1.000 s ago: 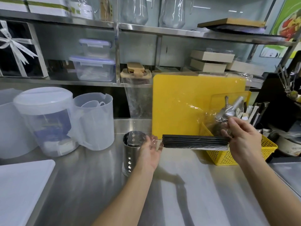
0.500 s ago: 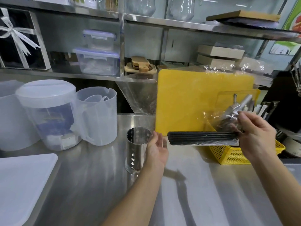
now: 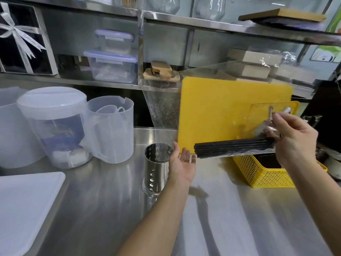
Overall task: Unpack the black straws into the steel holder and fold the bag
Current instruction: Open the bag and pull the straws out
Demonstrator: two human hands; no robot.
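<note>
- Holder (image 3: pixel 156 172) upright on steel counter (image 3: pixel 230 228), left hand (image 3: pixel 181 164) open at its 3 o'clock.
- Right hand (image 3: pixel 293 139) grips bagged straws (image 3: pixel 232 147), level.
- Basket (image 3: pixel 265 174) at 3 o'clock.

No text, brand, number or sign can be read anywhere in the head view. The lidded plastic jug (image 3: pixel 53 124) on the left carries a dark blue label, but its print is blurred through the cloudy wall. The green and white poster (image 3: pixel 326 54) at the far right edge shows only shapes, no legible words. The black gift box (image 3: pixel 24 39) with the white ribbon and the stacked boxes (image 3: pixel 256 63) on the shelf bear no lettering that can be made out.
</note>
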